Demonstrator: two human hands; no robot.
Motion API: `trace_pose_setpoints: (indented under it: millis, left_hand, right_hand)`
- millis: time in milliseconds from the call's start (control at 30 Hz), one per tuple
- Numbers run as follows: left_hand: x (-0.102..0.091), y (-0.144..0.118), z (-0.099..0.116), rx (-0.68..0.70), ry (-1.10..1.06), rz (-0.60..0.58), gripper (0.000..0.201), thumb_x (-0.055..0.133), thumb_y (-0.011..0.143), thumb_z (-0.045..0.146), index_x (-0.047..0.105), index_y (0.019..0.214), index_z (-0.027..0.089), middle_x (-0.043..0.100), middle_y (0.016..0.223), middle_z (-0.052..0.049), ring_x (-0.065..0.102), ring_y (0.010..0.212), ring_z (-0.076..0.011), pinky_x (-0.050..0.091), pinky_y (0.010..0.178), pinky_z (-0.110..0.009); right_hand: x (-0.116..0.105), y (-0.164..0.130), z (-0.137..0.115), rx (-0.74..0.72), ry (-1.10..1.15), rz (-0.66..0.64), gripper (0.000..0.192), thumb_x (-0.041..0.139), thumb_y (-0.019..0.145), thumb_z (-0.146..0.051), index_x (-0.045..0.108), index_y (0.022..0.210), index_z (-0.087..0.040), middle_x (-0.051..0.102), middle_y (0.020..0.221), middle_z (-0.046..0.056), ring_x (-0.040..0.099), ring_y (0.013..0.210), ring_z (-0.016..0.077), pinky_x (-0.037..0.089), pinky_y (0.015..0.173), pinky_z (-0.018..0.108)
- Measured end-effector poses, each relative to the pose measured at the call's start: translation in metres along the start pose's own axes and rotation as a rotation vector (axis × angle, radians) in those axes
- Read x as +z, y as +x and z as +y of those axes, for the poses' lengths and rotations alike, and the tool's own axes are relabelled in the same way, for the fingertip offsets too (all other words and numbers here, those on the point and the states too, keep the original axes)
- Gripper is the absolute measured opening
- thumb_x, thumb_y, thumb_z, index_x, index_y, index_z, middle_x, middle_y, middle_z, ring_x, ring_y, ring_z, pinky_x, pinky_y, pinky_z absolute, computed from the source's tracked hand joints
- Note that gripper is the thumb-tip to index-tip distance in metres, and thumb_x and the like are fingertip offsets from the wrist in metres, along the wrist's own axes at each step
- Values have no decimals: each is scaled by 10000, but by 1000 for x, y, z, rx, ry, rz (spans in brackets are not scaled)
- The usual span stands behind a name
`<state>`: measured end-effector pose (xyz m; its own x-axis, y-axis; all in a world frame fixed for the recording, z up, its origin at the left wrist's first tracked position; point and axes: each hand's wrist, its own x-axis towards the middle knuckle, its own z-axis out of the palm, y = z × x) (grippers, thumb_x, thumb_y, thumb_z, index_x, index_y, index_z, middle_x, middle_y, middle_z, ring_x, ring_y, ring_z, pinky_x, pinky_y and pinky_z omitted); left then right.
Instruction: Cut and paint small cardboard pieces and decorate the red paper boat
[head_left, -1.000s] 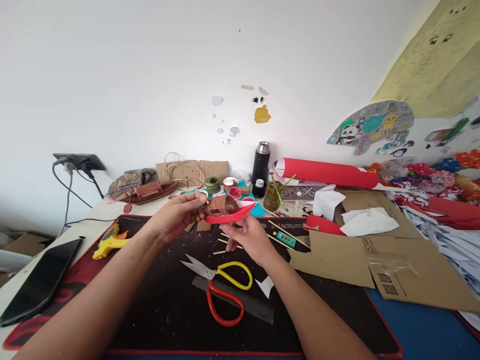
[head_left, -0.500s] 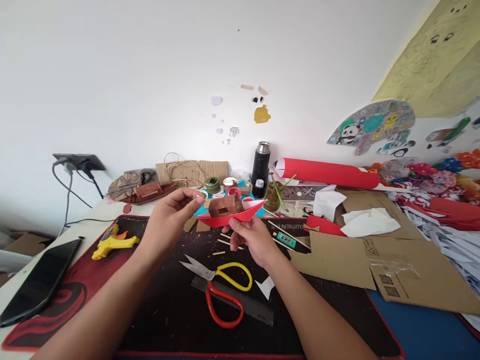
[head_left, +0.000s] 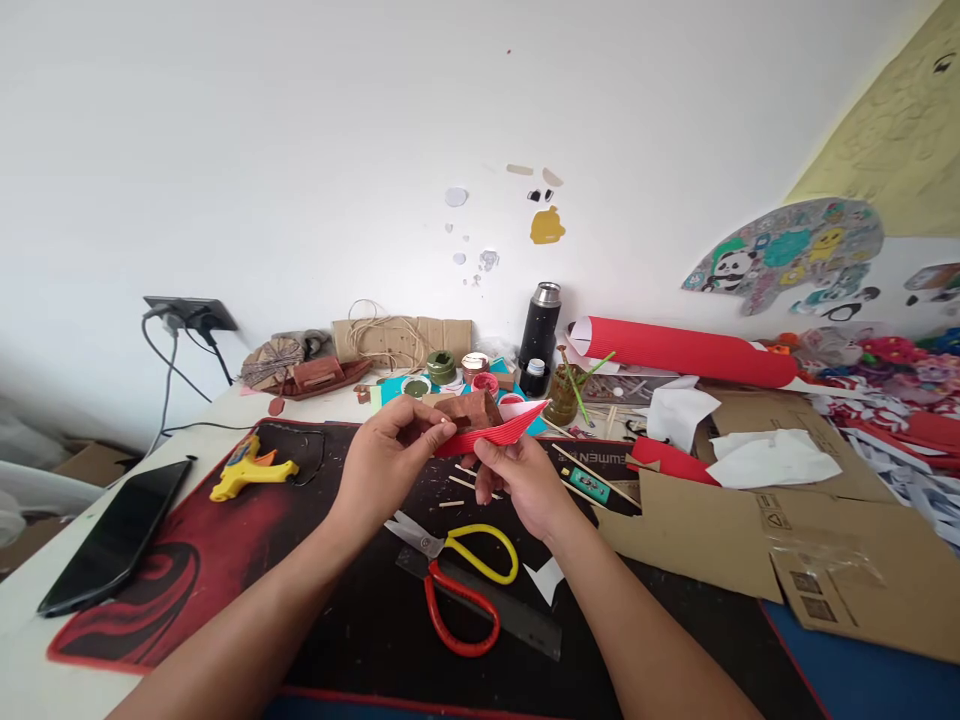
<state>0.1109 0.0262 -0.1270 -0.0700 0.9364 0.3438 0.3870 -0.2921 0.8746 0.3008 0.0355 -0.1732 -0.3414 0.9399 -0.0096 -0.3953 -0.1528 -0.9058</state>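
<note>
Both my hands hold a small red corrugated paper boat (head_left: pixel 504 430) above the black and red desk mat (head_left: pixel 225 560). A brown cardboard cabin (head_left: pixel 471 408) sits inside the boat. My left hand (head_left: pixel 390 455) pinches the boat's left end and touches the cabin. My right hand (head_left: pixel 521 482) supports the hull from below with its fingers curled under it. The boat's pointed right end tilts upward.
Scissors with yellow and red handles (head_left: pixel 457 565) and a dark ruler (head_left: pixel 517 620) lie below my hands. A yellow glue gun (head_left: pixel 247 470) and a black tablet (head_left: pixel 116 535) are left. Cardboard sheets (head_left: pixel 750 530), a red paper roll (head_left: pixel 682 350), a black flask (head_left: pixel 541 320) and paint jars (head_left: pixel 461 368) are around.
The view shifted left and down. My left hand moved in closer over the boat's left end and cabin, and the boat tilted with its right tip higher.
</note>
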Motion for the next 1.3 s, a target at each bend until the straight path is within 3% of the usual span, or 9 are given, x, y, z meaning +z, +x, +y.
trace_pose_setpoints:
  millis: [400, 733, 1033, 1300]
  left_hand:
    - [5, -7, 6, 34, 155, 52, 203, 748, 840, 440, 730, 739, 265, 696, 695, -4, 555, 630, -181, 427, 621, -311]
    - [8, -8, 8, 0, 116, 73, 241, 750, 827, 481, 707, 732, 264, 611, 601, 25, 502, 564, -164, 366, 546, -298]
    - [4, -8, 7, 40, 124, 47, 215, 726, 879, 464, 776, 799, 270, 755, 779, -15, 624, 703, -204, 457, 655, -316]
    - [5, -10, 9, 95, 142, 68, 150, 737, 867, 402, 762, 800, 270, 702, 726, 5, 575, 636, -176, 453, 624, -305]
  right_hand:
    - [1, -1, 1, 16, -6, -10, 452, 914, 783, -566, 725, 923, -179, 744, 780, 15, 614, 454, 110, 477, 459, 251]
    - [3, -2, -2, 28, 2, -3, 469, 917, 773, -574, 701, 919, -184, 741, 749, 5, 614, 444, 111, 455, 456, 242]
    - [1, -1, 0, 25, 9, -11, 482, 912, 772, -593, 677, 898, -192, 732, 749, -1, 608, 444, 111, 449, 446, 243]
    - [1, -1, 0, 23, 6, -25, 485, 907, 776, -602, 690, 892, -184, 733, 752, 6, 612, 448, 109, 454, 446, 238]
